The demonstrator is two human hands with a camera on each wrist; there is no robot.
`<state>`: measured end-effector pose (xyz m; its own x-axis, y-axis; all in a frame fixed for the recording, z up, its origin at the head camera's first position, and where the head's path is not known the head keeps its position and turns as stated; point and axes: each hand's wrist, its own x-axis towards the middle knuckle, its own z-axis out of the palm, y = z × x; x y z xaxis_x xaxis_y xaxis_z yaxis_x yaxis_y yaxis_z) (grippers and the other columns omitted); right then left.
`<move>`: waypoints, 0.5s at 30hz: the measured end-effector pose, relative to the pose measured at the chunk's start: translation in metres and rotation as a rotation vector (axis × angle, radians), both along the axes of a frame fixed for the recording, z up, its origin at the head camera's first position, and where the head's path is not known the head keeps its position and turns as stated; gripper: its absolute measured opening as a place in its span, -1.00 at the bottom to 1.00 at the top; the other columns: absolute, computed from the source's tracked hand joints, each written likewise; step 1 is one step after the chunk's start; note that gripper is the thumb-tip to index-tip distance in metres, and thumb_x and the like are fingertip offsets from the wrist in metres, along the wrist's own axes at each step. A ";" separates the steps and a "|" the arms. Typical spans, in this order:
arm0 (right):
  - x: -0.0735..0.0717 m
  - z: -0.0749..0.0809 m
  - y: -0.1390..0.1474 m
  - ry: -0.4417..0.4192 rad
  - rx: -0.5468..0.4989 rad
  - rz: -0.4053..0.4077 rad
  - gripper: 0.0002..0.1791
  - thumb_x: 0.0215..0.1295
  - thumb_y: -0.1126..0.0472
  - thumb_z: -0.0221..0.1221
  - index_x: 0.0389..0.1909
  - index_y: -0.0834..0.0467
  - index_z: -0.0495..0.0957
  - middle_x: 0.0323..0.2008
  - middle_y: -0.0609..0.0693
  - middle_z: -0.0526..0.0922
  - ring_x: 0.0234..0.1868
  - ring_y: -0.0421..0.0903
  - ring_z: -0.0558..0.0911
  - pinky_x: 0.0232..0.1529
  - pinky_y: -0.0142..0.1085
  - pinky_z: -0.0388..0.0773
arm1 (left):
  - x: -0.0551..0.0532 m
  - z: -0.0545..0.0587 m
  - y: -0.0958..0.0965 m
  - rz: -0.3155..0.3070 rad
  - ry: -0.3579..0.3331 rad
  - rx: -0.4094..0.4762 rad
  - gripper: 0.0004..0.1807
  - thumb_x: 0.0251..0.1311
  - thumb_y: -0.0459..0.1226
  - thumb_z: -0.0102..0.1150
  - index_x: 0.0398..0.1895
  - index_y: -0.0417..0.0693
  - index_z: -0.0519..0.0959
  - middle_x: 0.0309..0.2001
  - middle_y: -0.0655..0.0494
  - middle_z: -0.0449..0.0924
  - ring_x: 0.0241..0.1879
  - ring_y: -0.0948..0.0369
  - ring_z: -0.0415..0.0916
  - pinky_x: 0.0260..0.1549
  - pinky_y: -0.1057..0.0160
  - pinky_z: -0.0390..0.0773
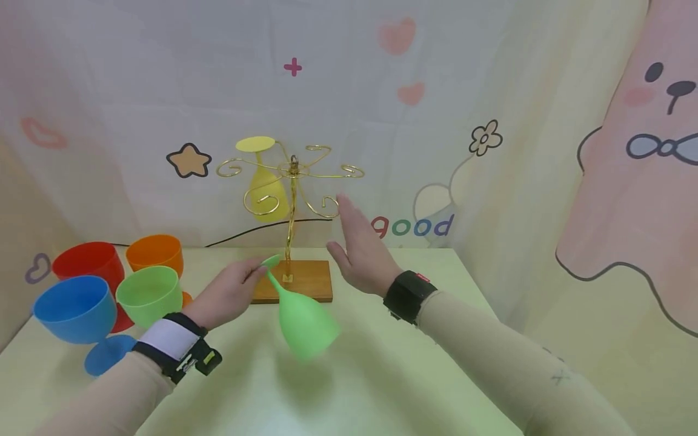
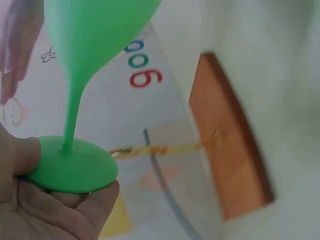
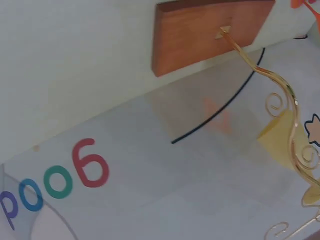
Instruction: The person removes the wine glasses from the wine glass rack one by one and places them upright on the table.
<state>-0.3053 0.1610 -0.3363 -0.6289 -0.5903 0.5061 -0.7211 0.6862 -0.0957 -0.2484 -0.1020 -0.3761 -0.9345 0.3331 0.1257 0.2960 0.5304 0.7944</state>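
One green goblet (image 1: 306, 324) tilted bowl-down before the gold stand (image 1: 291, 233), foot (image 2: 75, 170) pinched in the left hand (image 1: 231, 292); the right hand (image 1: 364, 253), fingers extended, hovered right of the stand. Keeping that pinch firm seemed wise.

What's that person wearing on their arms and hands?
The left hand and right hand are bare. Long, pale beige sleeves cover the arms. The left strap is black with a pale panel and a small dark box. The right strap is black too, with a tiny red tag.
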 end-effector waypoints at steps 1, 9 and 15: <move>0.000 -0.005 0.004 -0.023 0.005 -0.008 -0.14 0.41 0.08 -0.08 0.50 0.19 -0.40 0.52 0.13 -0.18 0.47 -0.11 -0.22 0.49 0.02 -0.07 | 0.000 -0.007 0.001 -0.006 -0.039 0.044 -0.53 0.50 -0.22 -0.26 0.36 -0.29 0.25 -0.12 -0.21 0.54 -0.42 0.10 0.39 -0.26 0.12 0.56; 0.004 -0.025 0.027 -0.017 0.059 0.067 -0.22 0.44 0.01 -0.13 0.52 0.16 -0.26 0.51 0.11 -0.04 0.46 -0.09 -0.13 0.45 0.12 -0.03 | -0.001 -0.056 0.007 0.028 -0.407 0.418 -0.50 0.53 -0.19 -0.36 0.42 -0.23 0.12 0.33 -0.26 0.23 0.23 -0.06 0.28 0.26 -0.16 0.30; 0.007 -0.030 0.030 -0.005 0.117 0.132 -0.24 0.45 -0.05 -0.20 0.52 0.15 -0.23 0.50 0.11 0.01 0.46 -0.06 -0.12 0.43 0.15 0.02 | -0.001 -0.090 0.018 0.029 -0.634 0.721 -0.51 0.55 -0.20 -0.46 0.42 -0.24 0.08 0.30 -0.22 0.24 0.15 0.06 0.38 0.22 -0.01 0.39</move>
<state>-0.2984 0.1909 -0.3661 -0.5441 -0.7227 0.4261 -0.8056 0.5919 -0.0247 -0.2493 -0.0841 -0.4657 -0.9057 0.3488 -0.2407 -0.3068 -0.1480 0.9402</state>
